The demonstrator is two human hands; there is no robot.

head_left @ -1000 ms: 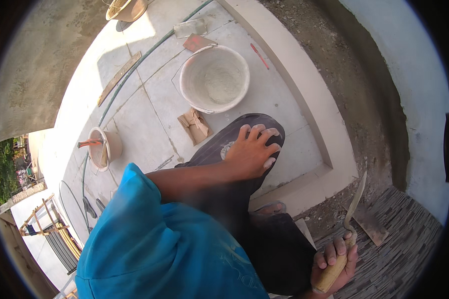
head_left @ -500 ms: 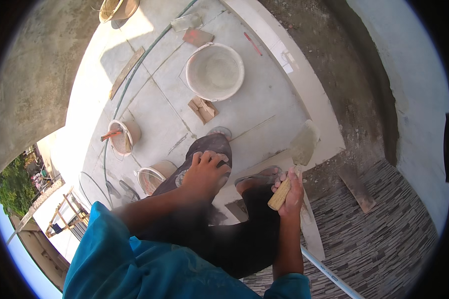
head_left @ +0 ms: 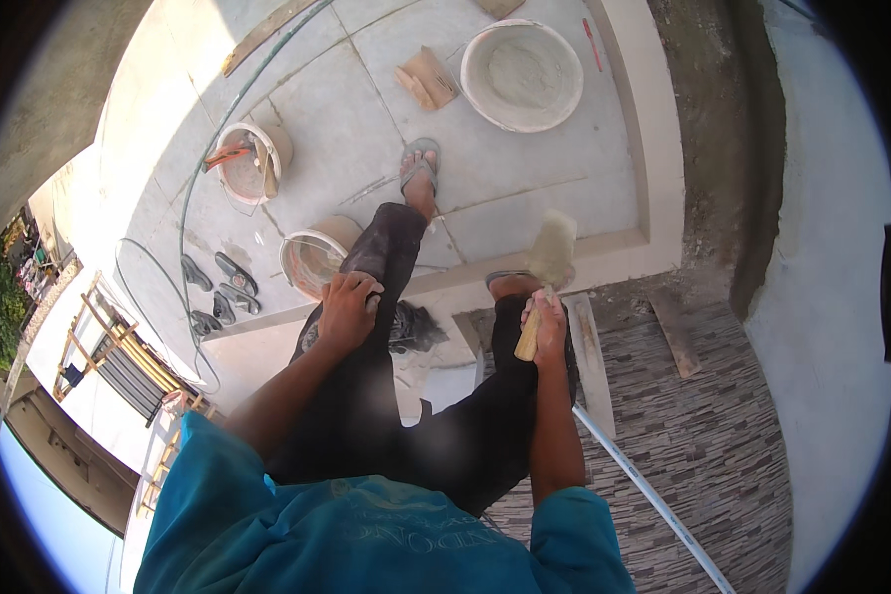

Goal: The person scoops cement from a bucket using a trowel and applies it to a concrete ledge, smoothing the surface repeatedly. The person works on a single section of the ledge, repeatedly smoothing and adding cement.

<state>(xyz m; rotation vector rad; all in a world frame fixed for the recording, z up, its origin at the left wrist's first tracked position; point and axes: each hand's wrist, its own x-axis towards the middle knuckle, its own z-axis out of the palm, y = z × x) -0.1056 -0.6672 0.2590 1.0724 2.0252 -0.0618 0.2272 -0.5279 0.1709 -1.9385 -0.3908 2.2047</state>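
Observation:
My right hand [head_left: 547, 322] is wrapped around the yellowish wooden handle of a trowel [head_left: 552, 244]. Its broad, greyish, mortar-smeared blade points away from me, over the step edge and above my right foot. My left hand [head_left: 345, 315] rests on my left leg near the knee. Its fingers are curled, and a small dark shape shows at the fingertips, too hidden to name. Closest to that hand stands a pale bucket [head_left: 315, 259], just left of my leg.
A wide tub [head_left: 521, 77] of grey mix stands ahead, beside a torn piece of cardboard [head_left: 426, 79]. Another bucket [head_left: 249, 163] holds tools. A green hose [head_left: 252, 81] crosses the tiles near several sandals [head_left: 236, 272]. A pale pipe [head_left: 653, 500] and a wooden plank [head_left: 675, 337] lie at right.
My view has shifted, so the tub and buckets sit higher in it. My left hand has slid back from the knee. The trowel stays in my right hand, now closer to my leg.

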